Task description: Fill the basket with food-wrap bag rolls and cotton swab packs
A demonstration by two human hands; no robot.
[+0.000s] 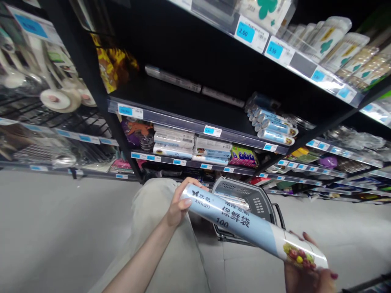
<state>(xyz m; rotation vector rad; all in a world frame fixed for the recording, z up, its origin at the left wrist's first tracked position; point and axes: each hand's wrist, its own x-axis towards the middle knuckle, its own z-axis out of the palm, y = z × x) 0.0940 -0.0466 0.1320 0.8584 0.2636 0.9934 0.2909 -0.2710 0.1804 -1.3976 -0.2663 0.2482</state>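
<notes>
A long roll of food storage bags (232, 217), blue and white with a fruit picture at one end, lies across both my hands. My left hand (179, 203) is closed round its blue end, thumb on top. Around the white end curls my right hand (308, 272), seen partly behind the roll. Below the roll, a grey shopping basket (258, 195) stands on the floor with similar rolls (235, 200) inside. The roll covers part of the basket.
The black shelf (177, 97) ahead bears a stack of small blue rolls (275, 128). On the lower shelf sit larger rolls (174, 142) and a green-purple box (243, 156). Kitchen utensils (58, 95) hang at the left. My knee (159, 211) is beside the basket.
</notes>
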